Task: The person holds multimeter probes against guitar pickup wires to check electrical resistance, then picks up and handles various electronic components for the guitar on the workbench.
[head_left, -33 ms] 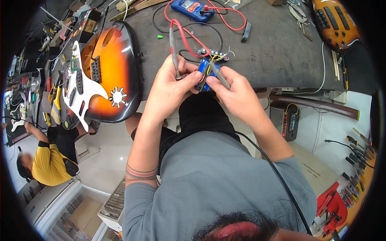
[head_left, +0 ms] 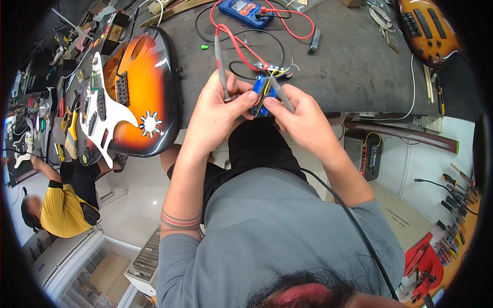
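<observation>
Both my hands hold a small, slim dark part with blue sides (head_left: pixel 258 83) at the bench's near edge; it looks like a guitar pickup. Thin yellow wires come out of its far end. My left hand (head_left: pixel 211 105) grips the part with thumb and fingers, and a grey test probe (head_left: pixel 221 61) also stands in that hand. From the other side, my right hand (head_left: pixel 300 118) pinches the part and a second grey probe (head_left: pixel 283 95), whose tip points toward the wires. Fingers hide the underside. A blue multimeter (head_left: pixel 245 12) with red and black leads lies beyond.
At left lies a sunburst guitar body (head_left: pixel 144 97) with a white pickguard (head_left: pixel 101 110) on it. Another sunburst body (head_left: pixel 429 31) sits far right. A slim black-ended part (head_left: pixel 283 72) lies just behind my hands. A person in yellow (head_left: pixel 67 210) works at left.
The probe in my left hand tilts very slightly further left, and the blue-sided part has turned a little. Both hands stay nearly in place.
</observation>
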A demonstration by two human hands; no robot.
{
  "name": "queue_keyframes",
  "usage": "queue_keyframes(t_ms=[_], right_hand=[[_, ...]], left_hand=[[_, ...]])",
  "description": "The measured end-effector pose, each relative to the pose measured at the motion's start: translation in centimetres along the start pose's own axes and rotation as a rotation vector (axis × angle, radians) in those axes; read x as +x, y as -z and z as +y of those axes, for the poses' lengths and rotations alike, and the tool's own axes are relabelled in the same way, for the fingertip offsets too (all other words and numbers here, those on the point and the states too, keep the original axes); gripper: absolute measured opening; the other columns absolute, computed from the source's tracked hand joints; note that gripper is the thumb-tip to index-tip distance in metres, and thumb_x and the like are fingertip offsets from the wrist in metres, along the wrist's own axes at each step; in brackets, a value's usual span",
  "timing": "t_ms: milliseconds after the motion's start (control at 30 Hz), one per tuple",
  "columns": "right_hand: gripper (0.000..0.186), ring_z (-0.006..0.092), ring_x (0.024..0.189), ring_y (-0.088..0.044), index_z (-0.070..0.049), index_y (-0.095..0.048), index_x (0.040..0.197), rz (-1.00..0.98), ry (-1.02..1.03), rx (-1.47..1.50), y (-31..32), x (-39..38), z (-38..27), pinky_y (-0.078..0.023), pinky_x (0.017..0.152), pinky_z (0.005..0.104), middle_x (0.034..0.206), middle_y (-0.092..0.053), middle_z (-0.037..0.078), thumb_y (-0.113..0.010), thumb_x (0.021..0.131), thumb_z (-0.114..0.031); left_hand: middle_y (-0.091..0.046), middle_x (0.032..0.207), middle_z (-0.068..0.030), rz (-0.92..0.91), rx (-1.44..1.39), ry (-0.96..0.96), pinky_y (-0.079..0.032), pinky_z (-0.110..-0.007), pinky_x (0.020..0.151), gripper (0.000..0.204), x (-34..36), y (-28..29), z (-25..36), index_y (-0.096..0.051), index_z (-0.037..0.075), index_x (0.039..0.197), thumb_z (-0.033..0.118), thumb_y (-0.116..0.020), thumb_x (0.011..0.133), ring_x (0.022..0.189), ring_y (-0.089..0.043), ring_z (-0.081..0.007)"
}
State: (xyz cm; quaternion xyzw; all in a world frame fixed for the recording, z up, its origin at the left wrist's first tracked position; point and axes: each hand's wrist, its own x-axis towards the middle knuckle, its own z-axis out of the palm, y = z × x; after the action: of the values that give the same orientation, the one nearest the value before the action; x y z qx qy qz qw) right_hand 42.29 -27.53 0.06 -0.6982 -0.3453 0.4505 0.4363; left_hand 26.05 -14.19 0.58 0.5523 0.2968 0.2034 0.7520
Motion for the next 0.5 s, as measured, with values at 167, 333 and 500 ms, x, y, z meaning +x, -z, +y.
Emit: queue_keyframes(t_ms=[167,333,500], right_hand=[[0.029,0.0042,0.060,-0.045,-0.006,-0.063,0.117,-0.270,-0.104,0.238,1.5,0.6,-1.2,-0.037,0.053,0.0246,0.072,-0.054,-0.004,-0.062,0.112,-0.034],[0.026,0.0025,0.058,-0.042,-0.009,-0.060,0.124,-0.316,-0.160,0.277,2.0,1.3,-1.3,-0.031,0.049,0.0219,0.076,-0.054,-0.005,-0.061,0.113,-0.032],[0.021,0.0031,0.061,-0.045,-0.010,-0.062,0.116,-0.239,-0.225,0.105,4.8,1.4,-1.5,-0.035,0.054,0.0213,0.082,-0.059,-0.003,-0.063,0.112,-0.030]], left_hand=[[-0.073,0.105,-0.0121,-0.069,-0.005,0.001,-0.058,-0.029,0.074,0.030,0.5,1.1,-0.1,-0.042,0.011,0.103,0.005,-0.072,0.103,0.090,-0.069,-0.0149],[-0.072,0.107,-0.0097,-0.038,0.216,-0.017,-0.056,-0.030,0.078,0.027,-0.1,1.7,1.0,-0.043,0.010,0.106,0.002,-0.068,0.102,0.095,-0.069,-0.0152],[-0.076,0.110,-0.0209,-0.084,0.625,-0.246,-0.058,-0.044,0.087,0.026,0.8,2.0,0.9,-0.050,-0.002,0.121,0.001,-0.065,0.100,0.100,-0.075,-0.0374]])
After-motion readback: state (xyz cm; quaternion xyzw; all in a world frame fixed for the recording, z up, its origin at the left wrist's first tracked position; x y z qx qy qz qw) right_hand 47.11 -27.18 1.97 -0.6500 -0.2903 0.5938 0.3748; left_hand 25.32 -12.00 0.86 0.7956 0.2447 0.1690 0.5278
